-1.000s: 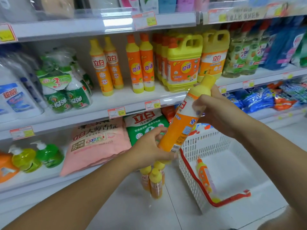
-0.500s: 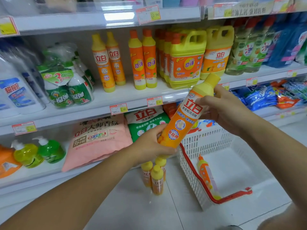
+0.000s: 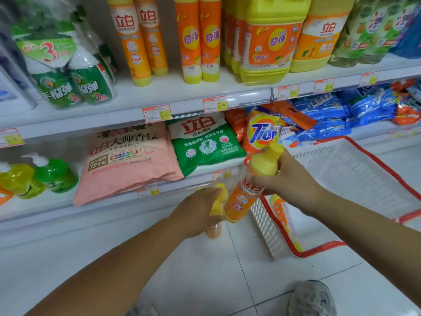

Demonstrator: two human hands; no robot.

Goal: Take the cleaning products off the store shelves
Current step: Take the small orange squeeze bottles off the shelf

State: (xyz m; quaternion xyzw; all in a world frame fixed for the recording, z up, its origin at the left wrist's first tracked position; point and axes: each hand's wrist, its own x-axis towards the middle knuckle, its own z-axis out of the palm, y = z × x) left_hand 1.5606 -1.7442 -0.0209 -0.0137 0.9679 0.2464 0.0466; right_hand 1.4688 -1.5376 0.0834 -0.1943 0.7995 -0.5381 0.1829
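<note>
Head view: my right hand (image 3: pixel 289 183) grips an orange dish-soap bottle (image 3: pixel 241 199) by its yellow neck. The bottle is tilted, low over the floor (image 3: pixel 205 270), just beside the white basket (image 3: pixel 341 174). My left hand (image 3: pixel 198 210) covers the yellow tops of the floor bottles (image 3: pixel 214 229); blur hides whether it grips one. I judge the held bottle's base could clip those standing bottles and topple them, or the bottle could slip from a neck-only hold.

White shelf (image 3: pixel 170 94) with detergent bottles (image 3: pixel 189 42), tiled floor (image 3: pixel 205 281) under basket (image 3: pixel 266 224)
</note>
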